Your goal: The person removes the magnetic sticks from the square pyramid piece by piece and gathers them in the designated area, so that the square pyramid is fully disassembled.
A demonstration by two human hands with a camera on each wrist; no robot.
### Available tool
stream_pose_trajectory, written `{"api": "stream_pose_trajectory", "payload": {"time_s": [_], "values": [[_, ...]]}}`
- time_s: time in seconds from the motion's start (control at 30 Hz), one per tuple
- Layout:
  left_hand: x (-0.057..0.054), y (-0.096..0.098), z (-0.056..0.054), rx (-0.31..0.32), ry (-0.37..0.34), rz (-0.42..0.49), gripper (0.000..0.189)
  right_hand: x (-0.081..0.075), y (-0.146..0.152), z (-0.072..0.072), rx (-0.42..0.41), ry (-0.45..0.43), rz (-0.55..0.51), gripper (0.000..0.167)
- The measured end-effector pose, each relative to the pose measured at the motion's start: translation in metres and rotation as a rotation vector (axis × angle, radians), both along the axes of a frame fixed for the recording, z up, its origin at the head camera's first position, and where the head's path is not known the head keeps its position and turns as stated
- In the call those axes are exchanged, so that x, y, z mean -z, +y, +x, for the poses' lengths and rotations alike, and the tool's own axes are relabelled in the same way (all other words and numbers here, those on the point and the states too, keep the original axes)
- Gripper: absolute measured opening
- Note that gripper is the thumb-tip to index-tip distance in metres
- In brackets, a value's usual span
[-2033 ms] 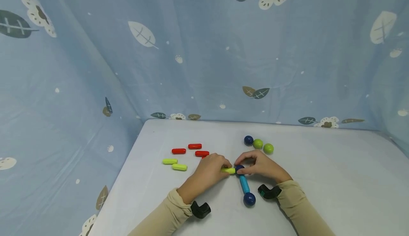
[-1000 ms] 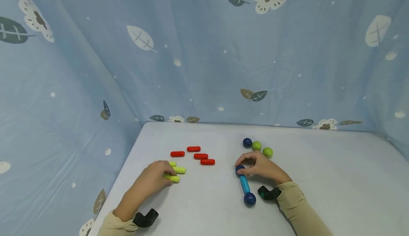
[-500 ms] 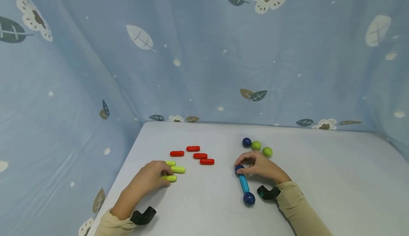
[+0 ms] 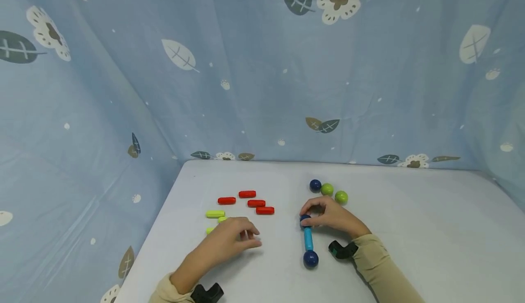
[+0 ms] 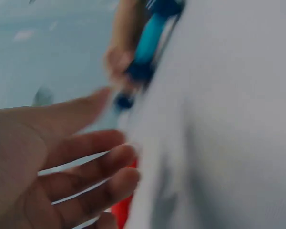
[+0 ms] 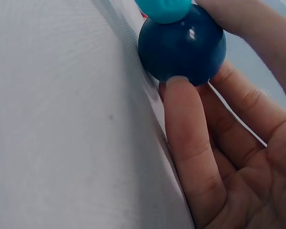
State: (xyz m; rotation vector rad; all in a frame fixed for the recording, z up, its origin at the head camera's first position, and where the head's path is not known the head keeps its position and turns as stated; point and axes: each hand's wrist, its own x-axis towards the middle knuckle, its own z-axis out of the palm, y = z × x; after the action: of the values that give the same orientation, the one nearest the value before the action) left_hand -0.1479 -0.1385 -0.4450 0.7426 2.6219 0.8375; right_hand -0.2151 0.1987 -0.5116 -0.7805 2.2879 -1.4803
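Note:
In the head view my right hand [image 4: 332, 216] pinches a dark blue ball [image 4: 305, 221] between thumb and fingers. A light blue rod [image 4: 308, 239] joins that ball to a second dark blue ball [image 4: 310, 259] nearer me. The right wrist view shows the gripped ball [image 6: 181, 45] close up, with the end of the rod [image 6: 164, 9] against it. My left hand [image 4: 225, 239] holds nothing; its fingers are loosely bent and its thumb is apart from them in the left wrist view. Yellow-green sticks [image 4: 215, 213] lie behind and beside it, two partly hidden by the hand.
Several red sticks [image 4: 247, 194] lie left of centre on the white table [image 4: 410, 230]. At the back, a loose dark blue ball [image 4: 315, 185] sits beside two green balls [image 4: 326, 189]. A patterned blue cloth [image 4: 254, 89] hangs behind the table.
My left hand took a yellow-green stick from beside the ball to the other sticks, let go, and now moves back right. The rod with its near ball swung slightly left; my right hand stays on the ball.

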Motion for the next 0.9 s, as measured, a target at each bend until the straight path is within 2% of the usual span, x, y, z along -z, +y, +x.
{"api": "stream_pose_trajectory", "payload": {"time_s": [0.13, 0.2, 0.27, 0.37, 0.43, 0.53, 0.7, 0.77, 0.9], "values": [[0.009, 0.047, 0.008, 0.021, -0.065, 0.013, 0.038, 0.004, 0.001, 0.000, 0.014, 0.032, 0.008, 0.018], [0.015, 0.068, 0.008, 0.020, -0.076, 0.032, 0.040, 0.004, 0.002, 0.001, 0.018, 0.042, 0.013, 0.019], [0.023, 0.084, 0.005, 0.005, -0.068, 0.045, 0.043, 0.003, 0.002, 0.001, 0.013, 0.032, 0.010, 0.021], [0.036, 0.101, -0.001, -0.044, -0.019, 0.065, 0.047, -0.001, 0.002, 0.002, -0.029, 0.012, -0.002, 0.025], [0.042, 0.105, -0.004, -0.096, 0.018, 0.064, 0.047, -0.003, 0.000, 0.001, -0.064, 0.000, -0.004, 0.026], [0.046, 0.108, -0.005, -0.165, 0.064, 0.060, 0.050, -0.005, -0.003, -0.001, -0.095, 0.004, 0.001, 0.027], [0.044, 0.118, -0.007, -0.181, 0.110, 0.057, 0.055, -0.012, 0.001, -0.003, -0.064, 0.031, 0.034, 0.024], [0.044, 0.118, -0.009, -0.177, 0.098, 0.062, 0.053, -0.012, 0.002, -0.002, -0.061, 0.036, 0.046, 0.024], [0.048, 0.111, -0.014, -0.169, 0.001, 0.107, 0.040, -0.007, 0.002, -0.002, -0.070, 0.025, 0.035, 0.027]]}}
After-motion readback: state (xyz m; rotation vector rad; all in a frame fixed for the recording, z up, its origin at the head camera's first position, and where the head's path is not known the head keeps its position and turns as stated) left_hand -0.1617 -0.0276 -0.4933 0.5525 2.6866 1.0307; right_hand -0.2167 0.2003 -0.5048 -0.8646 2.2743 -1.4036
